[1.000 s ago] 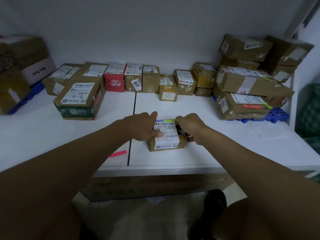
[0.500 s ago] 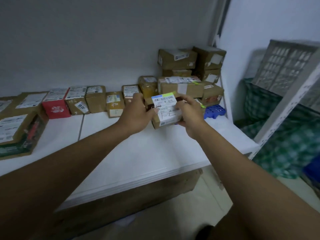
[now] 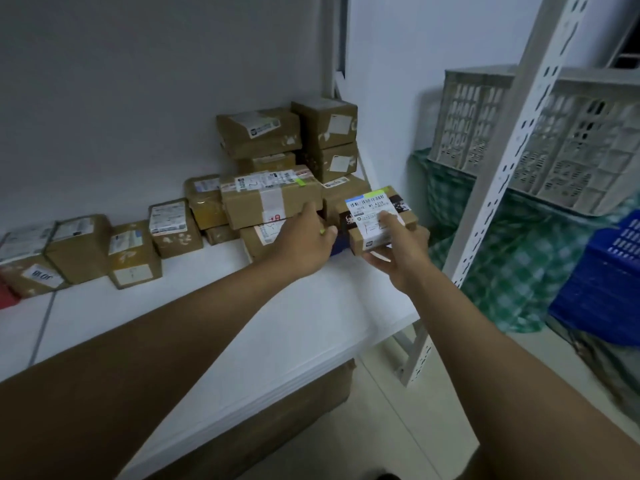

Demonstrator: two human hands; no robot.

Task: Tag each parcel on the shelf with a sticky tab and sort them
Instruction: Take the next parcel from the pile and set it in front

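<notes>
Over the right end of the white shelf (image 3: pixel 311 323), the right hand (image 3: pixel 398 258) grips a small labelled parcel (image 3: pixel 377 220) from below, thumb pressed on its label. Just left, the left hand (image 3: pixel 304 240) reaches toward the stacked parcels (image 3: pixel 273 199), its fingers seemingly relaxed though partly hidden. Behind, more boxes (image 3: pixel 287 133) pile against the wall.

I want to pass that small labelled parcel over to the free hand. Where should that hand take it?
Probably by the small parcel's bare left end, coming from the left hand's side. The right hand holds its near right end, thumb on the label, and the stacked parcels crowd behind.
</notes>
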